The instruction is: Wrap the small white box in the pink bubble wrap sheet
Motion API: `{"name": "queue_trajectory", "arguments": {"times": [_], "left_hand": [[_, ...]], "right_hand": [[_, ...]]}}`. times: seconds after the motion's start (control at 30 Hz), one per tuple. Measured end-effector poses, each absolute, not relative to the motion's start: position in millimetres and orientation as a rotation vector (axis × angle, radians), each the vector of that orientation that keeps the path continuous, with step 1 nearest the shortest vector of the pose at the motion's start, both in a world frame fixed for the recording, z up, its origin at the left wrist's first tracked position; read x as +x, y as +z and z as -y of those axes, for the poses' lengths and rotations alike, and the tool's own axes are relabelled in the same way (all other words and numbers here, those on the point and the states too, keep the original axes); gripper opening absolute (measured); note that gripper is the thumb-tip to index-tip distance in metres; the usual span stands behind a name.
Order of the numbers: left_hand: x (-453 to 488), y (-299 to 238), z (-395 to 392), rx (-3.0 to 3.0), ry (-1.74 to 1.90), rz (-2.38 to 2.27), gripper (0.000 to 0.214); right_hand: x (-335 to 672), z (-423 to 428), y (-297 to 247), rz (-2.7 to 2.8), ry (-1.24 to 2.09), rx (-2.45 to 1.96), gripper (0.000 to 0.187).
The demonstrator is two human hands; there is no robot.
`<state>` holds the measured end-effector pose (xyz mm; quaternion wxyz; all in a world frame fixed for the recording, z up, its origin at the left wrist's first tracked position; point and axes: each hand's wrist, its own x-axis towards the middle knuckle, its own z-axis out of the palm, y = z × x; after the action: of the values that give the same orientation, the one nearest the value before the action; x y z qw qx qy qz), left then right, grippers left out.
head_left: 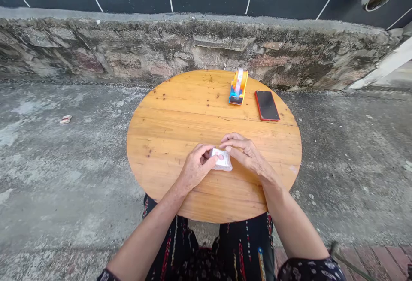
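A small white folded packet point(222, 161) lies near the middle of a round wooden table point(180, 113). My left hand point(195, 169) is curled on the packet's left side, thumb pressing on its top. My right hand point(244, 152) rests on the packet's right edge, fingers together and laid over it. Both hands hold the packet against the tabletop.
At the far side of the table stand an orange and blue tape dispenser point(238, 87) and a red-edged phone point(267, 105) lying face up. A rough stone curb point(96, 49) runs behind the table. Concrete ground surrounds it, with a scrap of litter point(65, 119) to the left.
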<state>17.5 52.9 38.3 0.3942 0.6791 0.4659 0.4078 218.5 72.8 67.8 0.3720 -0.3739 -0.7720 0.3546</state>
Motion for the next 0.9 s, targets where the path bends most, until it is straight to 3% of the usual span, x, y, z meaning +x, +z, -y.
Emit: {"name": "queue_trajectory", "arguments": {"times": [0.9], "left_hand": [[18,34,-53,1.695,1.034,-1.194,0.027]], "right_hand": [[224,-73,67,1.999,0.855,-0.991,0.017]]}}
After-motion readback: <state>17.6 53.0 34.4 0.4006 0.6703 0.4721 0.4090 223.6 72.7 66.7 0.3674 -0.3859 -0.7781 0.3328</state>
